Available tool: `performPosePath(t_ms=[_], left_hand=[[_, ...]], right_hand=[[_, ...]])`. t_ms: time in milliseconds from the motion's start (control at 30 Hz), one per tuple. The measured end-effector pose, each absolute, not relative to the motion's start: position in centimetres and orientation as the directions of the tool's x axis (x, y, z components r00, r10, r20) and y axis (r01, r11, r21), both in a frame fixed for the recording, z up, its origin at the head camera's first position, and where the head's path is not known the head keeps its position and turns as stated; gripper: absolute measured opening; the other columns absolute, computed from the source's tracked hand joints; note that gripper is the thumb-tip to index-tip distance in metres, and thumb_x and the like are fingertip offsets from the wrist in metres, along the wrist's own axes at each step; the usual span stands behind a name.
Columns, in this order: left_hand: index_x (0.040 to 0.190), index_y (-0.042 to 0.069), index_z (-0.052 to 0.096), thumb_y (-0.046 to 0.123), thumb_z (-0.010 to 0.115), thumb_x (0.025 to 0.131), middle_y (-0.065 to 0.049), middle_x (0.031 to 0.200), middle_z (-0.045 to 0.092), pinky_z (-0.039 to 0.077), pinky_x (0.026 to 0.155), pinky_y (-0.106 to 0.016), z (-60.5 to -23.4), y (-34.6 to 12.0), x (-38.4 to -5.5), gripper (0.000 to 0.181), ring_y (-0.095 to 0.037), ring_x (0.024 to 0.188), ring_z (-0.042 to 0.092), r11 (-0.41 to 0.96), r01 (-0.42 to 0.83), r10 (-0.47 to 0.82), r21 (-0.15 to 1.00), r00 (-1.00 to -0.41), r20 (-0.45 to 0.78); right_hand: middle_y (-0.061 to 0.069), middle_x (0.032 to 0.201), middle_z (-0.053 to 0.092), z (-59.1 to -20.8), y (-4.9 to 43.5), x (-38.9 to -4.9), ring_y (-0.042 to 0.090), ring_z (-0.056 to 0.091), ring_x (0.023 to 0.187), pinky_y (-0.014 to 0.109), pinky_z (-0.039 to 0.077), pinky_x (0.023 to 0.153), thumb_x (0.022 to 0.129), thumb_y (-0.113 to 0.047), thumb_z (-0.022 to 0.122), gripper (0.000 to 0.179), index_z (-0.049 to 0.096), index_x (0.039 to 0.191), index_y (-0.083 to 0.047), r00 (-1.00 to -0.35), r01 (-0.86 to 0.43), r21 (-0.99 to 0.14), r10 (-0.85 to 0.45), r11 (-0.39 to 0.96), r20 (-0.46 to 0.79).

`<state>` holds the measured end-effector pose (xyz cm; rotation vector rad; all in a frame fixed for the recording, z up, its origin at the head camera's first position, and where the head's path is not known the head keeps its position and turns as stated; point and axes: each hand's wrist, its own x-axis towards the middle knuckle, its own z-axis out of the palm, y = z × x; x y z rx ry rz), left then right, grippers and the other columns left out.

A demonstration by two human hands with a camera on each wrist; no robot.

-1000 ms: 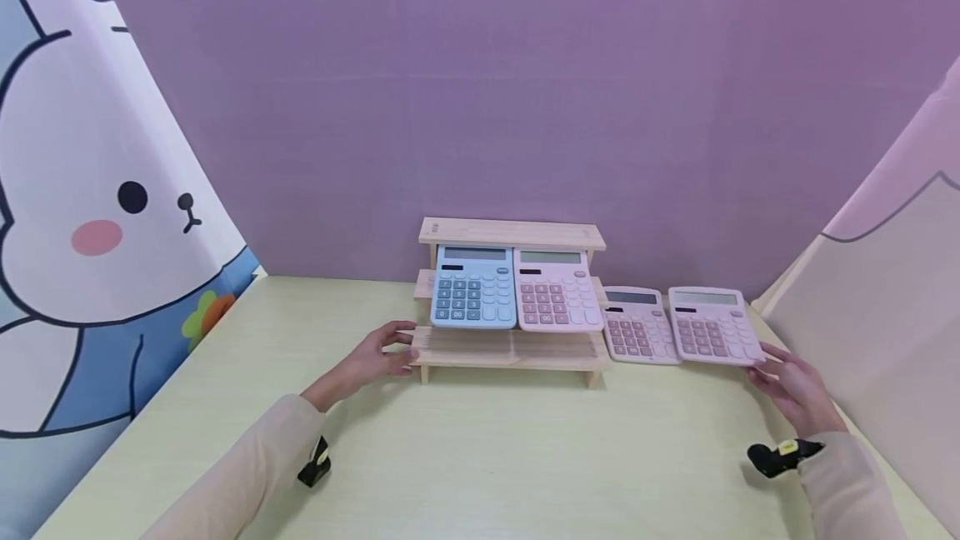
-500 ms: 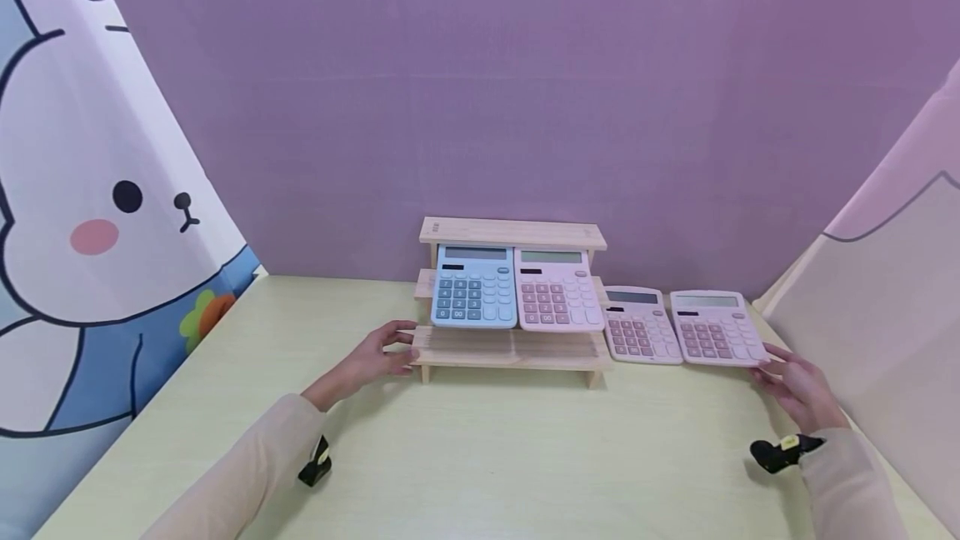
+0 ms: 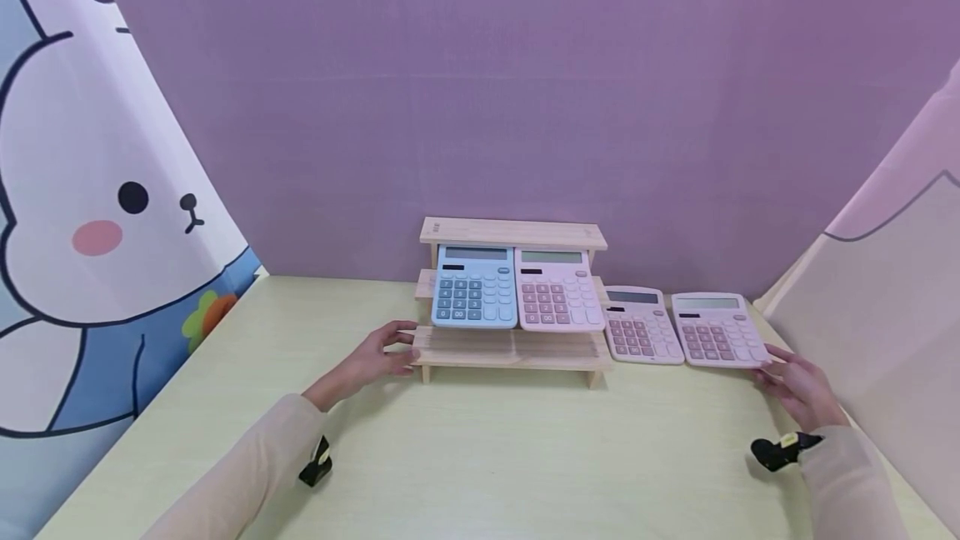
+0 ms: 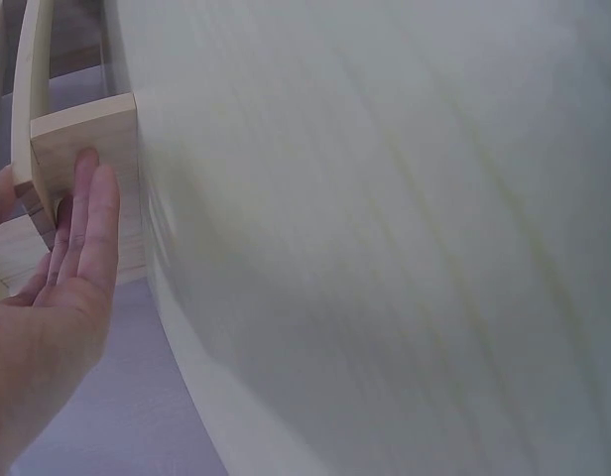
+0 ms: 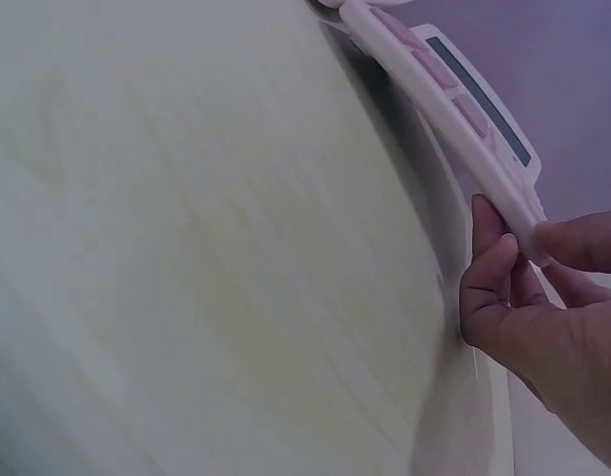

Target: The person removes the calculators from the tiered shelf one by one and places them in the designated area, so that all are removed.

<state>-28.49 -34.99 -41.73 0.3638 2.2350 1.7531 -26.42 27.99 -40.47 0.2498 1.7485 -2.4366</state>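
My left hand (image 3: 373,357) grips the left end of the lowest board of a three-tier wooden stand (image 3: 512,348), thumb above and fingers underneath. In the left wrist view its fingers (image 4: 99,223) lie along the inside of the stand's leg (image 4: 92,129). On the stand a blue calculator (image 3: 474,288) and a pink calculator (image 3: 559,292) lean side by side. My right hand (image 3: 801,390) pinches the near right corner of another pink calculator (image 3: 720,330), as the right wrist view confirms, with that corner of the calculator (image 5: 464,129) raised off the table. Its far end is hidden there.
One more pink calculator (image 3: 642,325) lies between the stand and the held one, close beside both. A purple wall (image 3: 510,107) rises behind the pale table (image 3: 525,457). Printed cloths stand at either side, one with a cartoon rabbit (image 3: 90,190).
The pink calculator in my right hand has shifted slightly to the right and toward me, the hand moving with it. My left hand and the stand stay in place.
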Motion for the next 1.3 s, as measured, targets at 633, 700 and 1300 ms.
performPosePath(t_ms=[633,700,1300], left_hand=[[0.138,0.002,0.028,0.015,0.06,0.088,-0.025,0.128,0.042,0.055,0.084,-0.039,-41.9,-35.0,-28.6,0.061,-0.024,0.1,0.059,0.236,0.029,0.365,0.971,-0.929,-0.061],[0.138,0.002,0.028,0.015,0.06,0.088,-0.025,0.128,0.042,0.055,0.084,-0.039,-41.8,-35.0,-28.6,0.061,-0.024,0.1,0.059,0.236,0.029,0.365,0.971,-0.929,-0.061],[0.138,0.003,0.029,0.015,0.06,0.089,-0.024,0.129,0.042,0.055,0.083,-0.038,-41.9,-34.9,-28.6,0.06,-0.025,0.101,0.058,0.252,0.028,0.354,0.967,-0.933,-0.065]], right_hand=[[-0.007,0.077,0.062,-41.2,27.7,-26.6,0.006,0.058,0.068,0.019,0.053,0.062,0.085,0.014,0.043,0.031,0.052,0.094,-0.015,-0.991,0.116,-0.988,0.057,-0.102,-0.122],[-0.009,0.077,0.062,-41.2,27.8,-26.8,0.005,0.058,0.068,0.018,0.053,0.063,0.085,0.012,0.045,0.028,0.045,0.109,-0.003,-0.989,0.128,-0.991,0.066,-0.044,-0.13],[0.0,0.089,0.052,-41.0,27.4,-28.1,-0.004,0.053,0.067,0.017,0.052,0.061,0.089,-0.002,0.046,0.062,0.01,0.132,0.024,-0.984,0.162,-0.836,0.145,0.525,-0.1]])
